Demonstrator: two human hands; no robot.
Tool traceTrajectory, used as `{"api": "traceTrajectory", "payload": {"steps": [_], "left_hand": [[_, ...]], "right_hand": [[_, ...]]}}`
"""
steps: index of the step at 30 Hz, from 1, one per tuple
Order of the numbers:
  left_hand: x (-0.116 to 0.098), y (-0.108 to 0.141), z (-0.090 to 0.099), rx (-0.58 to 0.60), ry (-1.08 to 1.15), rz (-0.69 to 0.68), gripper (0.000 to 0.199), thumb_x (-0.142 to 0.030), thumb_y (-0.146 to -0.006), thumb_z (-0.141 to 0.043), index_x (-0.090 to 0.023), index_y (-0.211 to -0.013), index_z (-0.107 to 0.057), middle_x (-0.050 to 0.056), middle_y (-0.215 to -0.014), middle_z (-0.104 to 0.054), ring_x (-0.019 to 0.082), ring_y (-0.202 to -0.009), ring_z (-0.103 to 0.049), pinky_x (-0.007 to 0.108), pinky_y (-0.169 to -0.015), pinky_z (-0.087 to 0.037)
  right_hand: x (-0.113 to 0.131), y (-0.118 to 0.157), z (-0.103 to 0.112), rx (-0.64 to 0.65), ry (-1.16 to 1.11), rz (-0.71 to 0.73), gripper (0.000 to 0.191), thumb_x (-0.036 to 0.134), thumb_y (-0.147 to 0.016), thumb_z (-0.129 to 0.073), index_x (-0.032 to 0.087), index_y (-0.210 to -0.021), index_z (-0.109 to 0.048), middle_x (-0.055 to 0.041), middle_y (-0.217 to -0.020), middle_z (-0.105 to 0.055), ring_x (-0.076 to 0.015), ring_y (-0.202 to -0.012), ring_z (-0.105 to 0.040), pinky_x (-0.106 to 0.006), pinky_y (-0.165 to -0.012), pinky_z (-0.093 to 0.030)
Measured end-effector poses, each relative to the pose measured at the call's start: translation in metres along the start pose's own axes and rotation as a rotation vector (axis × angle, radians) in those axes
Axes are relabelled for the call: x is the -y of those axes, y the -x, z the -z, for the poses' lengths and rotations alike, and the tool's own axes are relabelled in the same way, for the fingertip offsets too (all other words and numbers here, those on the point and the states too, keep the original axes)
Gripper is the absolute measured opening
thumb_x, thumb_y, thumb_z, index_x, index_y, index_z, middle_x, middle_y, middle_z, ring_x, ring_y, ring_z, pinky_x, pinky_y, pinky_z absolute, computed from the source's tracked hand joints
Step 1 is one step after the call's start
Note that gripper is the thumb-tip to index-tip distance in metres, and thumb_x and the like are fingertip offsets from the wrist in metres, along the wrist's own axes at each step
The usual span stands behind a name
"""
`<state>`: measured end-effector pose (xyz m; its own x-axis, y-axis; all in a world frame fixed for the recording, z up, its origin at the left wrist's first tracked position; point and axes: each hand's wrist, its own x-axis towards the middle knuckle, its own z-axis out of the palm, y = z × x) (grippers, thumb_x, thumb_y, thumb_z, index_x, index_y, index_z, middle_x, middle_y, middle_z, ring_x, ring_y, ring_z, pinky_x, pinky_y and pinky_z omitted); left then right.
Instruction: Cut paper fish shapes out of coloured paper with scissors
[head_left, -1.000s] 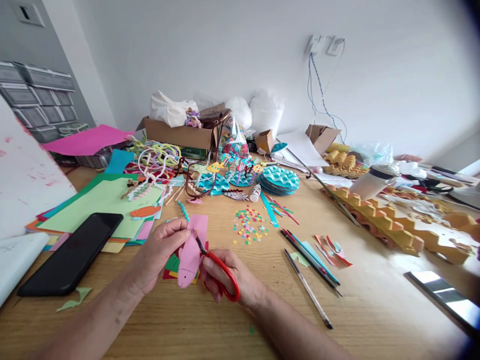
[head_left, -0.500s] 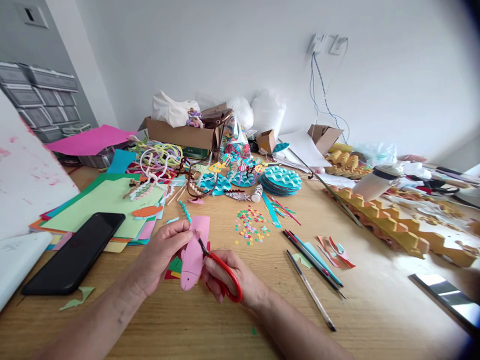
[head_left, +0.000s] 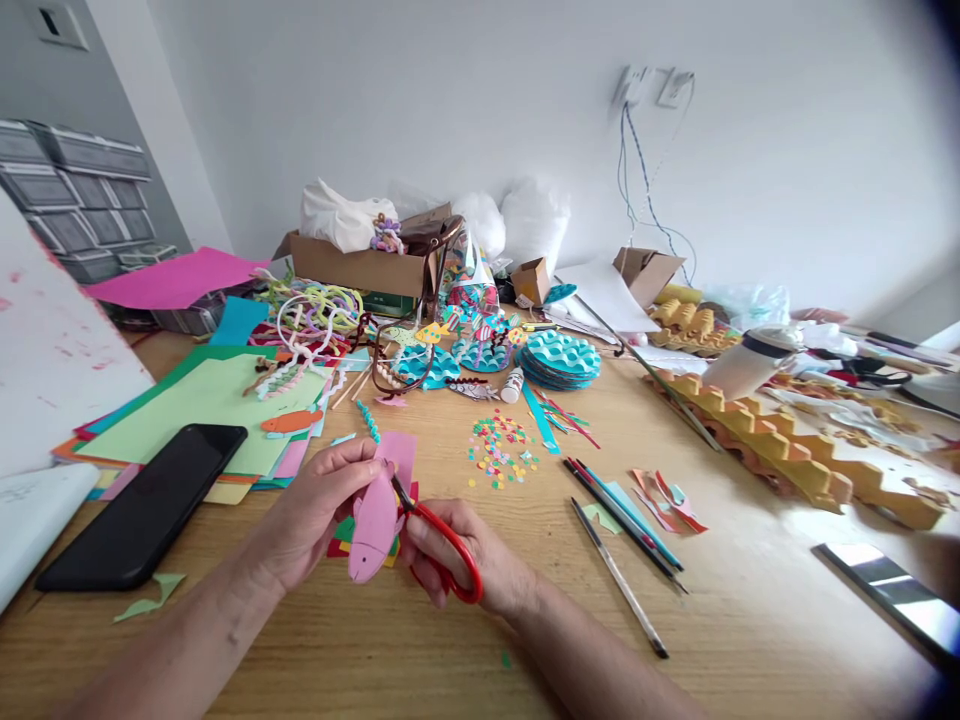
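Left hand [head_left: 319, 515]: I see its thumb and fingers pinching the upper end of a flat pink paper fish [head_left: 373, 530].
Right hand [head_left: 454, 550]: curled around red-looped, dark-bladed scissors [head_left: 431, 516], blades along the fish's edge; I can't tell if they touch.
Fish: between both hands, rounded, eyed end toward seven o'clock, above the smooth wood-grain table [head_left: 352, 660].
Nine o'clock: glossy black rectangular phone [head_left: 146, 505].
Two o'clock: scattered multicoloured round confetti [head_left: 501, 440].
Past two: bumpy yellow-brown egg tray [head_left: 780, 440].
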<state>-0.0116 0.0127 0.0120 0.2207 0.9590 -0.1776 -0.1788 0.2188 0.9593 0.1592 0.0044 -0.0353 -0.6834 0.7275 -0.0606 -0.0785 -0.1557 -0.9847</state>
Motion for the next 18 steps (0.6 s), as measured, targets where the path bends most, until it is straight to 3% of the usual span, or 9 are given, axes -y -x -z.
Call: {"api": "traceTrajectory", "payload": {"steps": [12,15,18], "left_hand": [[0.002,-0.001,0.003,0.015,-0.042,-0.043,0.022,-0.036,-0.071,-0.065,-0.017,-0.066,-0.056,-0.005,-0.053,-0.053,0.009,-0.049,-0.043,0.019,-0.049,-0.036],[0.003,-0.003,0.005,0.0,-0.105,-0.111,0.022,-0.039,-0.076,-0.062,-0.019,-0.068,-0.055,-0.004,-0.058,-0.055,0.011,-0.054,-0.047,0.021,-0.054,-0.04],[0.003,-0.007,0.01,-0.09,-0.284,-0.249,0.022,-0.038,-0.077,-0.061,-0.019,-0.066,-0.056,-0.005,-0.059,-0.052,0.012,-0.057,-0.045,0.021,-0.056,-0.038]], "right_hand": [[0.01,0.003,0.001,-0.019,0.075,-0.044,0.055,0.069,-0.078,-0.048,0.015,-0.068,-0.051,0.0067,-0.042,-0.046,-0.0048,-0.033,-0.036,-0.018,-0.036,-0.026],[0.017,0.005,0.007,-0.051,0.194,-0.061,0.053,0.068,-0.08,-0.046,0.016,-0.068,-0.05,0.0067,-0.044,-0.045,-0.0053,-0.035,-0.036,-0.018,-0.036,-0.026],[0.025,0.009,0.017,-0.007,0.295,-0.09,0.05,0.063,-0.081,-0.049,0.017,-0.064,-0.049,0.0063,-0.045,-0.043,-0.0059,-0.038,-0.036,-0.018,-0.039,-0.027]]}}
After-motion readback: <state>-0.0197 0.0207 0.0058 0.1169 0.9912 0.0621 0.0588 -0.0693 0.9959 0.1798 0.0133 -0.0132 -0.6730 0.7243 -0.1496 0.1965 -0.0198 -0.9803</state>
